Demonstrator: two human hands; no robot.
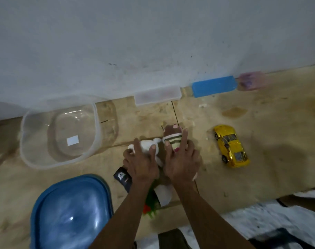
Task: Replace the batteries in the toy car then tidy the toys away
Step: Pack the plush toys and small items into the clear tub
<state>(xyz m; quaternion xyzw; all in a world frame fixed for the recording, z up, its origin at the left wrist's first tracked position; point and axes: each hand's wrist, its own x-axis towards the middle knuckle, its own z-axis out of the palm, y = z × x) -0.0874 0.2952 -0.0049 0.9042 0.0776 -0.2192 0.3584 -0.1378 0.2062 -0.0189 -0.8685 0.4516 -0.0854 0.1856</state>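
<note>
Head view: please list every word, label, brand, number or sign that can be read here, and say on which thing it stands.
No text here can be read.
Black tag beside the left hand: a white emblem with small print under it, too blurred to read.
White sticker in the clear tub: it looks blank.
Yellow car: no marking shows.
Blue lid: no marking shows.
</note>
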